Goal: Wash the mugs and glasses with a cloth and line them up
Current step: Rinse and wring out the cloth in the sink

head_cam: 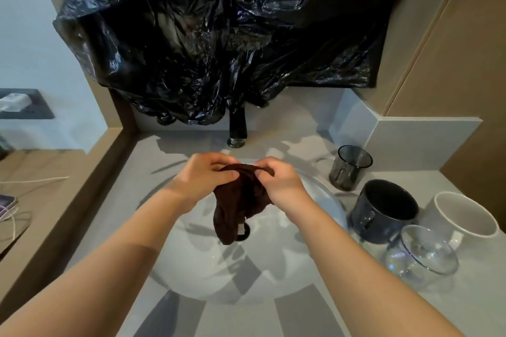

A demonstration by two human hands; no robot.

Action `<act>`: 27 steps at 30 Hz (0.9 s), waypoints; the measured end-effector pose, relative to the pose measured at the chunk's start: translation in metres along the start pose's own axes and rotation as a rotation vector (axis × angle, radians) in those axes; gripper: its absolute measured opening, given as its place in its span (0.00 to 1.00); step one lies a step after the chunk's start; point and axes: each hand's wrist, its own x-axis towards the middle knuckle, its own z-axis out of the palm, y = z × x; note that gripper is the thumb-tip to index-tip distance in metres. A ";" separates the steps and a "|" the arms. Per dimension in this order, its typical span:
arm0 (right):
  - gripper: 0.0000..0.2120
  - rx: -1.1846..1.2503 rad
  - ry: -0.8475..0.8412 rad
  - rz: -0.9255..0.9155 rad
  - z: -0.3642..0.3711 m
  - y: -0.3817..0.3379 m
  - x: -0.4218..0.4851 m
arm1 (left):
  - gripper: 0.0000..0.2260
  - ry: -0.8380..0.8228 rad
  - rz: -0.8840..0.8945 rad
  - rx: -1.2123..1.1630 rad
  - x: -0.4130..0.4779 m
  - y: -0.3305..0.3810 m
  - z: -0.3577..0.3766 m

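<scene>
Several pale cables [32, 180] trail over the wooden ledge [54, 161] at far left, beside the edge of a phone-like slab [6, 201]; above them a white plug [15, 102] sits in a dark wall plate [38, 107]; moving right, a crumpled black plastic sheet [219, 30] hangs over the wall behind the sink and drapes down over the top of the black tap [237, 128], hiding its upper part.

Below the tap lies the round white basin [191, 268], set in a grey counter [465, 295]; over its middle the left hand [202, 175] pinches the top edge of a dark brown cloth [238, 205], thumb against curled fingers; the cloth hangs bunched from both hands, clear of the basin floor, and its lower end, with a small white tag, covers most of the drain [245, 236]; the right hand [279, 180] pinches the same top edge just beside the left, fingers curled.

Right of the basin four vessels stand upright on the counter, untouched; a smoky grey tumbler [349, 167] is farthest back; nearer is a dark mug [383, 210], its handle turned toward the basin; a clear glass [421, 254] stands in front, overlapping the dark mug and a white mug [465, 216] at far right.
</scene>
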 end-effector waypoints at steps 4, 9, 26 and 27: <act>0.08 -0.143 -0.014 -0.038 -0.008 -0.001 0.010 | 0.06 0.071 0.122 0.295 0.009 -0.001 0.005; 0.05 0.130 0.018 0.085 -0.014 -0.001 0.022 | 0.04 0.097 0.108 0.073 0.014 -0.009 0.024; 0.30 0.282 -0.486 0.064 0.003 0.036 0.022 | 0.11 0.000 -0.048 -0.632 0.023 0.001 0.014; 0.27 0.281 -0.446 0.071 0.007 0.038 0.023 | 0.11 0.016 -0.081 -0.687 0.023 0.000 0.014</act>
